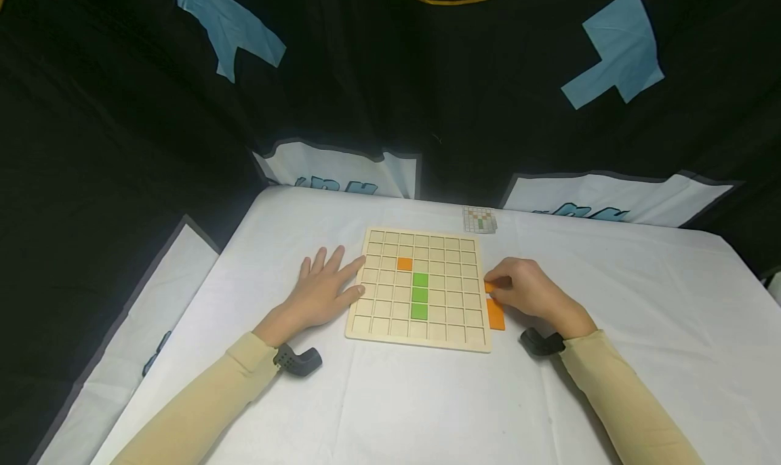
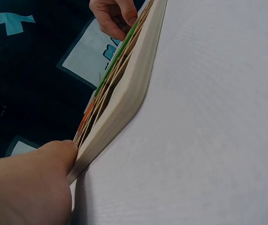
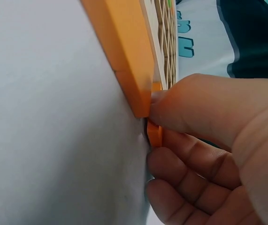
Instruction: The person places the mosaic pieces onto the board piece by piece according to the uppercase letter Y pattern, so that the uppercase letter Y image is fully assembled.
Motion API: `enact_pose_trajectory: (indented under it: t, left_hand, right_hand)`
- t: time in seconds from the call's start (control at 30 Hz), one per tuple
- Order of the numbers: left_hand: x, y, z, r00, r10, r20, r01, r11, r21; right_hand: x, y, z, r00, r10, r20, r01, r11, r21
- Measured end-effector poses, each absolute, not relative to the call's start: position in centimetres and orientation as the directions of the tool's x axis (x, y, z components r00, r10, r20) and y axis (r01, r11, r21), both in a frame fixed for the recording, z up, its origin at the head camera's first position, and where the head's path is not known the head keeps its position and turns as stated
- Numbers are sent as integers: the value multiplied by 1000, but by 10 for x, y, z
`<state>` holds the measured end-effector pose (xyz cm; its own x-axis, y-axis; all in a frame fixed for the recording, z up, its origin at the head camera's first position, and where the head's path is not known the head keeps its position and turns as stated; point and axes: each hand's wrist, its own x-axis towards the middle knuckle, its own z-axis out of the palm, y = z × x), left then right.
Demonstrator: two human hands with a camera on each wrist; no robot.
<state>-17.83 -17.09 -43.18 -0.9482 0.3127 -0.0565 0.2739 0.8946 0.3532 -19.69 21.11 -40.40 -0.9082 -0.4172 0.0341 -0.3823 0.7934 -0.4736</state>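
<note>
Orange and flat-sided, the small piece (image 1: 489, 287) sits just beside the right edge of the pale wooden grid board (image 1: 451, 295) in the head view, pinched by the right hand (image 1: 527, 290). A larger orange block (image 1: 496, 314) lies on the nearer side of it. The board carries one orange square (image 1: 405, 264) and a column of three green squares (image 1: 419, 295). Left hand (image 1: 320, 292): fingers spread, index finger and thumb at the board's left edge. Hands are well apart, on opposite sides of the board.

Left wrist view: the thumb rests against the board's rim.

Right wrist view: thumb and index finger grip the small piece; the other fingers are bent. Whether the thumb also touches the larger block cannot be told.
</note>
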Motion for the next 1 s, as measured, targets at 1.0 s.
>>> enact_pose_trajectory:
  t: [1.0]
  left_hand:
    - [-178, -171, -433, -948, 315, -52, 277, 893, 354]
  right_hand:
    - [-222, 183, -381, -890, -448, 79, -433, 779, -453]
